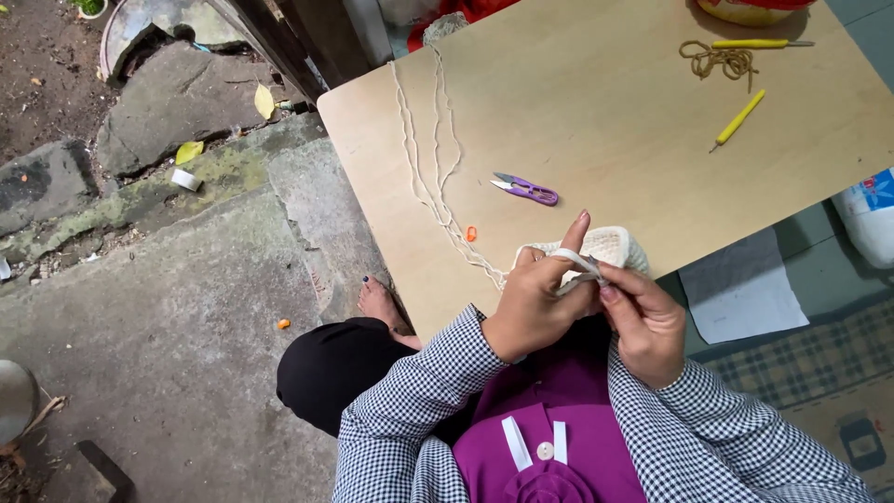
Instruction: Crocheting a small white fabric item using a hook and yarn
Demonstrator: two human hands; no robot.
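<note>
My left hand (538,303) grips a cream crocheted piece (615,248) at the near edge of the wooden table (596,102), index finger raised with the yarn over it. My right hand (647,321) pinches the piece from the right, with what looks like a crochet hook at its fingertips, mostly hidden. Cream yarn strands (430,158) run from the work across the table to a yarn ball (443,26) at the far edge.
Purple thread snips (527,190) and a small orange marker (471,234) lie near the work. Two yellow-handled hooks (740,118) (756,44) and tan cord (717,61) sit at the far right. Stone paving lies left; a bare foot (382,303) rests below the table.
</note>
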